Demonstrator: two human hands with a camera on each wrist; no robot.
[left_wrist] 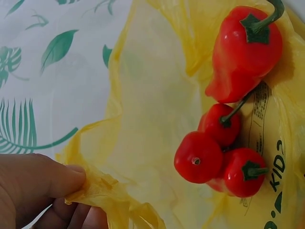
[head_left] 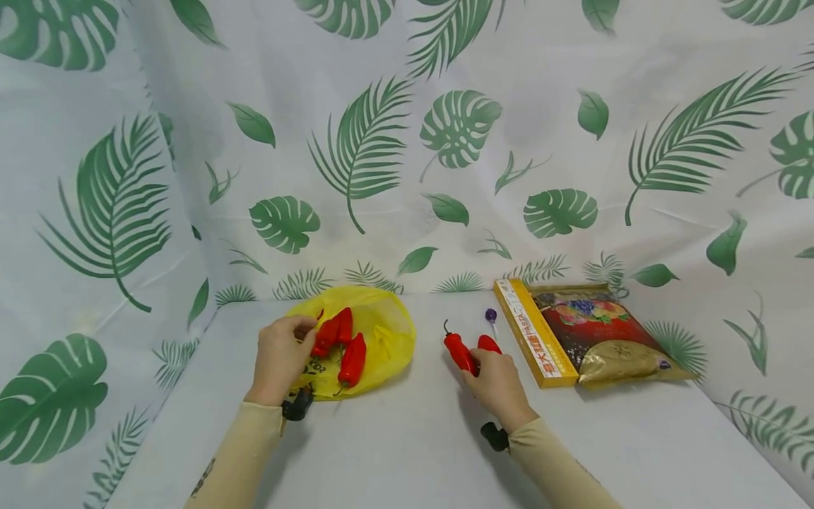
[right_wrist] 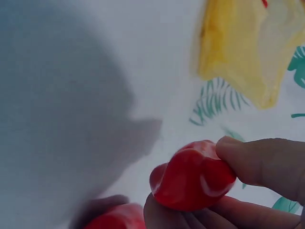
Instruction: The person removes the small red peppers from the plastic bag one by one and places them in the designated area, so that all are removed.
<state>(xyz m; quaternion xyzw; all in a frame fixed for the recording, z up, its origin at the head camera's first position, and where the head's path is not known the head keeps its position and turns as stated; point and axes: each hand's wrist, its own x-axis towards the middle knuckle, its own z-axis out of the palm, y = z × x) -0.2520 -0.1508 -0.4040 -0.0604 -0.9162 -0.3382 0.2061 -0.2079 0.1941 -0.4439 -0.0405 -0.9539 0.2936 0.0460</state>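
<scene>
My left hand (head_left: 280,357) pinches the gathered edge of a yellow plastic bag (left_wrist: 97,183) between thumb and fingers. The bag (head_left: 394,339) lies spread on the table, with several red peppers (head_left: 352,360) on it; their green stems show in the left wrist view. To the right of the bag, my right hand (head_left: 499,385) grips a red pepper (right_wrist: 190,176) between thumb and fingers, its stem end pointing away from me. A second red pepper (head_left: 488,344) shows just beyond that hand, partly hidden by it; I cannot tell whether the fingers also hold it.
A purple lollipop (head_left: 491,316) lies beyond the right hand. To its right are a yellow-orange pasta box (head_left: 534,332) and a red and gold food packet (head_left: 598,332) leaning against it. A leaf-patterned cloth (head_left: 381,240) hangs behind the white table (head_left: 394,452).
</scene>
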